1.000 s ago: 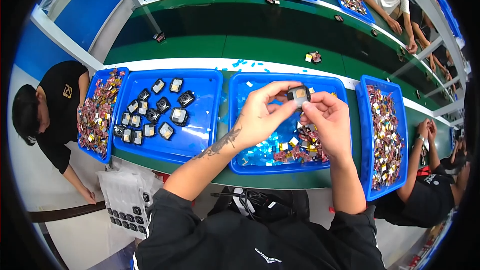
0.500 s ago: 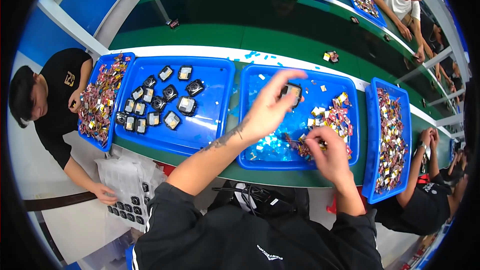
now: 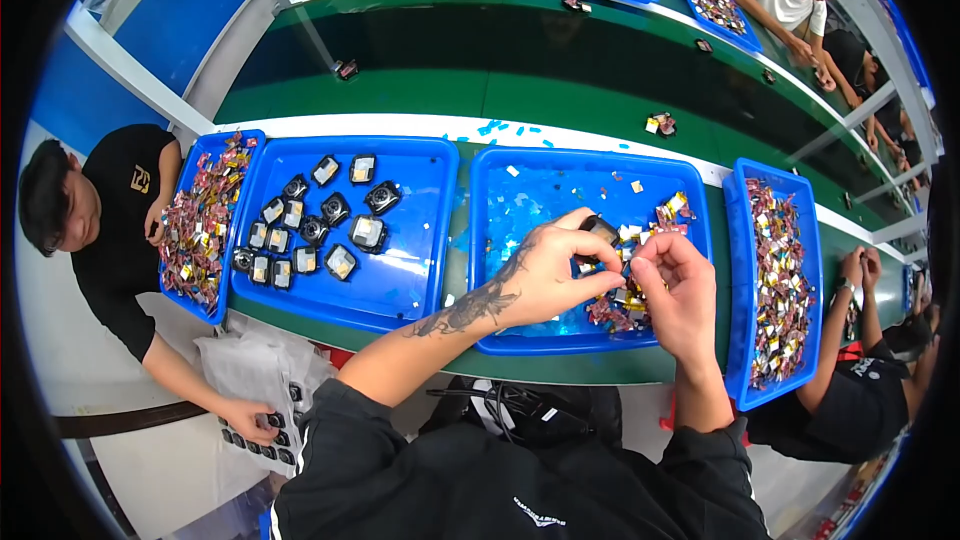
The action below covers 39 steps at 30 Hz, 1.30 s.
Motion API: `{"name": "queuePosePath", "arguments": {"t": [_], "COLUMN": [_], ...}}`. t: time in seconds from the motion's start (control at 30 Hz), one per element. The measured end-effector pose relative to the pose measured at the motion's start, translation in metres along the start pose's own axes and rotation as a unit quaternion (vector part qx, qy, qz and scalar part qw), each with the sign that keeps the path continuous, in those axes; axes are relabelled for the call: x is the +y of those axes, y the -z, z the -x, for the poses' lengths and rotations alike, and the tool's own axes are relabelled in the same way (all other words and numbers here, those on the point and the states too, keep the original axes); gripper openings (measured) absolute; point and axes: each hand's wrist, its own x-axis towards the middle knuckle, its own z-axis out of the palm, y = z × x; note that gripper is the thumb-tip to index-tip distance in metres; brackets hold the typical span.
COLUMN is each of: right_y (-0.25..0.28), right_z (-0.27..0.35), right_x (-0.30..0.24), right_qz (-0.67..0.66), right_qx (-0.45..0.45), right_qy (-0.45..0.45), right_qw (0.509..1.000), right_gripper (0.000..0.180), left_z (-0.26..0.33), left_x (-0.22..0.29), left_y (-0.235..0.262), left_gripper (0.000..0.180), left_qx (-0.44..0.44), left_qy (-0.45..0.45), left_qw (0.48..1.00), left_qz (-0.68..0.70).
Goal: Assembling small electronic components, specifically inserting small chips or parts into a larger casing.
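Green bench (image 3: 600, 100) w/ four blue trays (image 3: 455, 240).

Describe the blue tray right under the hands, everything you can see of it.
The blue tray looks like glossy plastic, rectangular with a raised rim, lying flat on the green bench. Its floor is mostly bare, with pale scraps and a heap of small colourful parts at its right. The left hand and right hand work above that heap.
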Motion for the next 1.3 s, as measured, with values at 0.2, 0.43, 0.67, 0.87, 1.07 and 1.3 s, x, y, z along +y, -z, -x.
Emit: {"name": "queuePosePath", "arguments": {"t": [0.2, 0.43, 0.67, 0.87, 1.07, 1.3], "right_y": [-0.006, -0.008, -0.005, -0.011, -0.021, -0.011], "right_z": [-0.001, -0.007, -0.008, -0.057, -0.054, -0.047], "right_x": [0.001, 0.004, 0.010, 0.024, 0.012, 0.026], "right_qz": [0.179, 0.041, -0.077, 0.376, 0.366, 0.324], "right_qx": [-0.044, 0.034, 0.010, 0.024, 0.059, 0.038], "right_qy": [0.124, 0.108, 0.031, 0.250, 0.171, 0.186], "right_qw": [0.975, 0.993, 0.996, 0.892, 0.913, 0.927], "right_gripper": [0.009, 0.009, 0.006, 0.021, 0.024, 0.020], "left_z": [0.004, 0.003, 0.004, -0.002, 0.003, 0.000], "left_x": [0.001, 0.000, 0.000, 0.001, 0.001, 0.002], "left_y": [-0.006, -0.005, -0.002, 0.008, 0.011, 0.013], "left_gripper": [0.013, 0.014, 0.014, 0.009, 0.010, 0.011], "left_qx": [0.053, 0.069, 0.068, 0.148, 0.152, 0.138], "left_qy": [0.038, 0.011, 0.027, 0.049, 0.074, 0.075], "left_qw": [0.998, 0.997, 0.997, 0.967, 0.958, 0.954], "left_qz": [-0.013, 0.022, 0.025, 0.202, 0.230, 0.255]}}
